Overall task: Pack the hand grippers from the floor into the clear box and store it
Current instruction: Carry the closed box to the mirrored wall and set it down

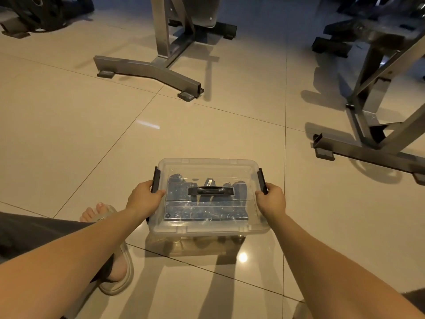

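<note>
The clear box has its lid on, with a black carry handle on top and black side latches. Through the lid I see several dark blue hand grippers lying inside. My left hand grips the box's left side at the left latch. My right hand grips its right side at the right latch. The box appears to hang slightly above the tiled floor, with its reflection and shadow beneath it.
A grey metal gym stand base stands ahead on the glossy beige floor. Another steel frame is at the right. Black weight plates lie far left. My foot in a pale sandal rests at the lower left.
</note>
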